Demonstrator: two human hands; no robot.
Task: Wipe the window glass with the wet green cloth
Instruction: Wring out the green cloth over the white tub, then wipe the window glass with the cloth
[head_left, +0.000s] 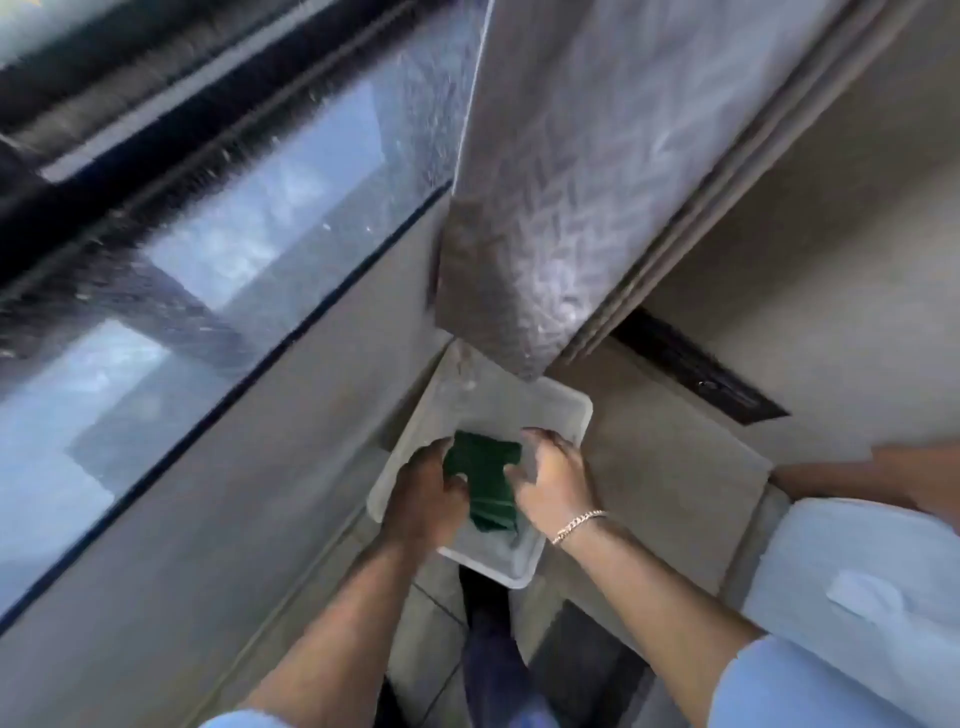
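Closest to you, both forearms reach down and forward, with pale blue sleeves at the lower edge of the view. Your left hand (428, 493) and your right hand (553, 480), a chain bracelet (579, 525) on its wrist, meet over the white plastic tub (566, 410) that sits on the ledge below the window. Between them is the green cloth (485, 486), bunched and folded, inside the tub. Each hand curls its fingers onto an edge of it, the left from one side and the right from the other, so both are closed on the cloth rather than spread flat.

Beyond the tub hangs the grey patterned curtain (561, 182), its lower corner just above the tub's far rim. To the left runs the window glass (218, 249), speckled with dust, its dark frame above.

If you lift the cloth while it is dripping, water will likely run down the ledge and wall. The curtain hangs close enough that a wet cloth swung upward may brush it. A hard tug could also tip the tub, whose near corner sticks out past the ledge.

Motion blur softens everything. You cannot tell how much water the tub holds, and your hands cover the cloth's side edges. The right side of the room is cut off.
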